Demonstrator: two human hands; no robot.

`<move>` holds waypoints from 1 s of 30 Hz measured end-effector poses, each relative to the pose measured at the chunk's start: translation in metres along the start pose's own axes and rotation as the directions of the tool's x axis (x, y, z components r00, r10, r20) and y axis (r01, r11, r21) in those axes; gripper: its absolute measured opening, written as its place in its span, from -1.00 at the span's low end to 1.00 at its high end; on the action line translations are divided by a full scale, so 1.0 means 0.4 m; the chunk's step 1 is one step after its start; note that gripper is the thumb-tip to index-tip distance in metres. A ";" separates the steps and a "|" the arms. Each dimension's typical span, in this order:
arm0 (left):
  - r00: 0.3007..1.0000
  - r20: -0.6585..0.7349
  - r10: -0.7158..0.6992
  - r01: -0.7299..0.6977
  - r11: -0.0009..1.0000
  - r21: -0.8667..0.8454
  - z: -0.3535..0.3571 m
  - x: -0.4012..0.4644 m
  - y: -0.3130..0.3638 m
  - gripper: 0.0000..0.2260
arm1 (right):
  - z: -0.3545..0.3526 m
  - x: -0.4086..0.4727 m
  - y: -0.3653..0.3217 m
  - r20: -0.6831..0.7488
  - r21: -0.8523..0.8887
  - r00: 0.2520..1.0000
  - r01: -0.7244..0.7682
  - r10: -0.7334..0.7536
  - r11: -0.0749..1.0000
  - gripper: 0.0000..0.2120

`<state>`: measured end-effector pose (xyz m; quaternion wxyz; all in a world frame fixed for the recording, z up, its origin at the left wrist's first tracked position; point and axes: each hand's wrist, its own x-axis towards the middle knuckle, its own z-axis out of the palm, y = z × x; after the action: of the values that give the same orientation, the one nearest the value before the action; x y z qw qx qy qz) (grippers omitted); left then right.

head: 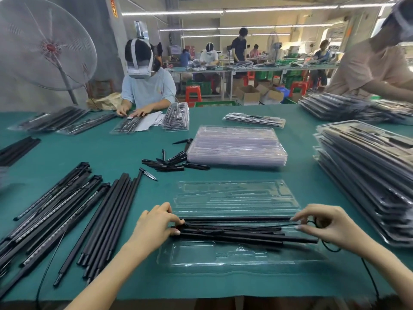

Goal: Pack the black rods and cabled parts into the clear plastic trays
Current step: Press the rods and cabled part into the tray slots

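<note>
Your work surface is a green table cover (116, 151). At far left stands a large pedestal fan (44, 44). Across from you, a seated worker in a pale blue shirt (148, 88) wears a white headset (139, 60). Behind that worker you will see red stools (193, 91) and open cardboard boxes (248, 93).

Two hands: left (156, 222), right (324, 224). One open clear tray (234, 253) in front, one stack of empty trays (237, 146), one stack of packed trays (366, 175). Several rods (234, 231) in the tray, exact count unclear. One fan (44, 43).
</note>
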<state>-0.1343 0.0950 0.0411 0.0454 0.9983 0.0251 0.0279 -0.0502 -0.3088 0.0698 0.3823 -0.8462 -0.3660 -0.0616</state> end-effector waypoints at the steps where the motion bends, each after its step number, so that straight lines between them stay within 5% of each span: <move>1: 1.000 0.005 -0.026 0.026 1.000 -0.016 -0.005 0.003 0.002 -0.74 | -0.007 0.010 -0.002 0.006 0.027 0.999 -0.040 0.040 0.999 -0.92; 4: 0.998 0.019 -0.065 0.065 0.998 -0.016 -0.013 0.005 0.000 -0.74 | -0.011 0.035 -0.003 0.040 0.036 0.984 -0.174 0.173 0.984 -0.89; 9: 0.995 0.004 -0.098 0.098 0.995 -0.003 -0.008 -0.011 0.001 -0.72 | 0.034 0.036 0.008 -0.135 -0.107 0.937 -0.338 0.323 0.935 -0.85; 16: 0.991 0.001 -0.136 0.135 0.985 -0.107 -0.009 -0.021 0.008 -0.70 | 0.028 0.031 -0.035 -0.200 0.055 0.950 -0.232 0.238 0.971 -0.86; 18: 0.992 -0.079 -0.099 0.083 0.980 -0.182 -0.012 -0.020 0.023 -0.68 | 0.026 0.028 -0.031 -0.116 0.006 0.967 -0.227 0.226 0.974 -0.82; 21: 0.970 -0.202 0.139 -0.203 0.916 -0.345 -0.011 -0.010 0.083 -0.68 | 0.019 0.021 -0.009 0.027 -0.057 0.956 -0.292 0.294 0.955 -0.80; 24: 0.921 -0.058 0.386 -0.389 0.897 -0.211 0.013 0.014 0.149 -0.63 | 0.020 0.015 0.011 0.075 -0.115 0.929 -0.354 0.363 0.928 -0.70; 30: 0.954 0.158 0.256 -0.202 0.935 -0.292 0.084 0.028 0.161 -0.66 | 0.039 0.000 0.009 0.077 -0.371 0.916 -0.341 0.395 0.864 -0.66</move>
<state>-0.1180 0.0286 0.0142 0.1809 0.9765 -0.1004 -0.0610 -0.0507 -0.2996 0.0566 0.2018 -0.9569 -0.2084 0.0125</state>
